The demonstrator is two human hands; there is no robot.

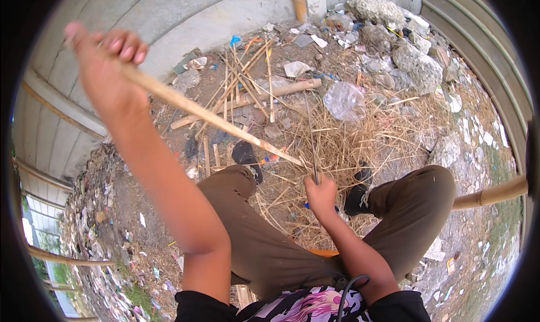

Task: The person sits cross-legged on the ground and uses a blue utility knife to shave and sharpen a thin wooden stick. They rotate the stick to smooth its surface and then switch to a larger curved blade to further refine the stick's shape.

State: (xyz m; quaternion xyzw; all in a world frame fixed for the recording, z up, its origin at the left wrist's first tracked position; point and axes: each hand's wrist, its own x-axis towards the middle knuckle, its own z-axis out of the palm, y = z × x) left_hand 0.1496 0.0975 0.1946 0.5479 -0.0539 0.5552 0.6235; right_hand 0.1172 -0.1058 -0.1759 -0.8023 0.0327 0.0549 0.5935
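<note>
My left hand [112,80] is raised at the upper left, slightly smeared by motion, closed round one end of a long bamboo strip [208,116]. The strip slants down to the right, its far end close to the blade in my right hand. My right hand [322,197] is a fist between my knees, gripping a long, thin-bladed knife [313,136]; its handle is mostly hidden in the fingers. The blade points away from me, seen nearly edge-on. Whether strip and blade touch, I cannot tell. Pale bamboo shavings [360,139] cover the ground around the blade.
Several split bamboo strips [271,85] lean across a bamboo pole [287,89] ahead. A crumpled clear plastic bag [344,101] lies right of them. Broken concrete lumps [417,67] and litter pile up farther right. A grey wall [197,26] stands behind; another bamboo pole [492,192] juts in at right.
</note>
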